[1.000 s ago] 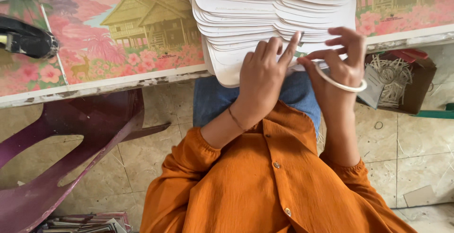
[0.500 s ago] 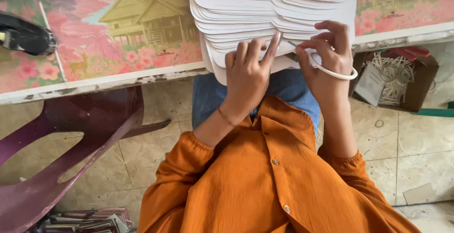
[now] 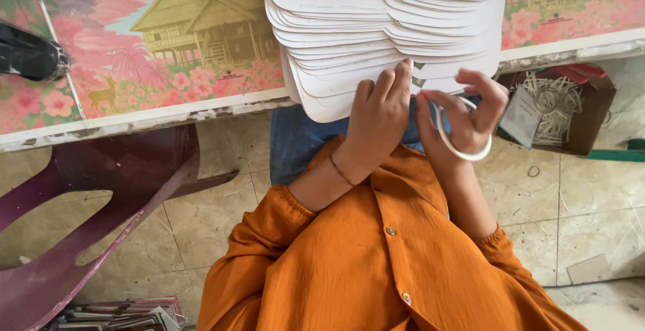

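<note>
A fanned stack of white paddle-shaped cards (image 3: pixel 383 22) lies over the edge of a table covered with a painted scene of houses and pink flowers (image 3: pixel 168 42). My left hand (image 3: pixel 377 121) rests palm down on the lowest cards at the stack's near edge, fingers together. Just right of it, my right hand (image 3: pixel 467 119) holds a thin white ring (image 3: pixel 451 144) between thumb and fingers, slightly off the stack's edge. Orange sleeves cover both my forearms.
A dark purple plastic chair (image 3: pixel 87 196) stands on the tiled floor at the left. A brown cardboard box with pale strips and rings (image 3: pixel 557 112) sits under the table at the right. A black object (image 3: pixel 27 55) lies on the table's left end.
My right hand has drawn back from the card stack and opened its fingers around the white ring. My left hand has stayed pressed on the cards.
</note>
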